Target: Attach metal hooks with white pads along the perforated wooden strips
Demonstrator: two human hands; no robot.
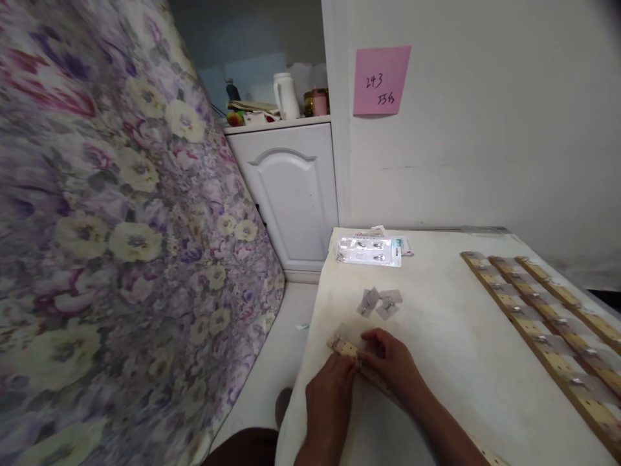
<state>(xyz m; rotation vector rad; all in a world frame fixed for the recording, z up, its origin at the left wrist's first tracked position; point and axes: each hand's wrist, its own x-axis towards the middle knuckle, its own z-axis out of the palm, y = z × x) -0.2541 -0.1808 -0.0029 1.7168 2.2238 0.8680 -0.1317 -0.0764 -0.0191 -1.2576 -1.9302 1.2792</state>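
A narrow wooden strip [345, 347] lies slantwise on the white-covered table, running beneath both hands toward me. My left hand [330, 395] is closed, its fingertips gripping the near side of the strip. From the right, my right hand [392, 364] meets it with thumb and finger pinched low over the wood. Whatever lies between those fingertips is too small and too covered to name. A clear pad with a small metal piece sits on the strip's far end. Just beyond are two loose clear square pads, one left [368, 302] and one right [389, 303], with small metal hooks.
A blister pack [369, 251] with metal hooks lies at the table's far edge. Three long wooden strips [536, 340] bearing clear pads run along the right. A floral curtain [136, 239] hangs left; a white cabinet [291, 188] and a wall with a pink note [381, 81] stand behind.
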